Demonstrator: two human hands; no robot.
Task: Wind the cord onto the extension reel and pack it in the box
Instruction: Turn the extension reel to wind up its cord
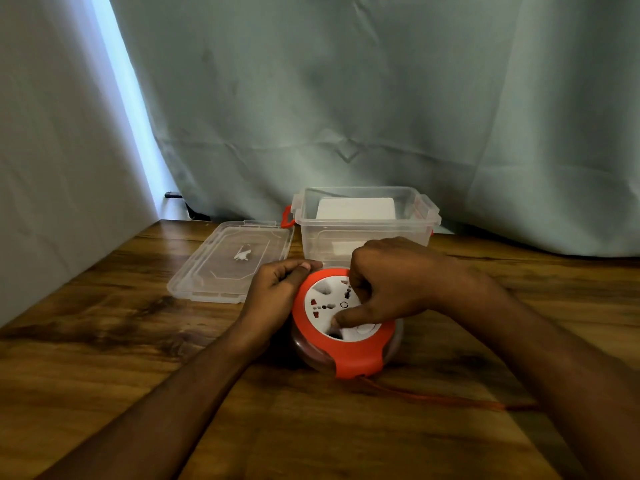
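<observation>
Head view shows the orange reel (346, 327) at centre frame on the wooden table (104, 358), socket face up. Left hand (277, 292) grips its rim; right hand (388, 282) curls onto the face, thumb pressing. Red cord (450, 400) trails lower right. Behind, the clear box (363, 223) holds something white; its lid (232, 261) lies left.

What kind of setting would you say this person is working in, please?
Probably a makeshift indoor recording spot, not a workshop: a wooden table pushed against a hung grey-green cloth backdrop, with only a clear storage box and its lid set out.
</observation>
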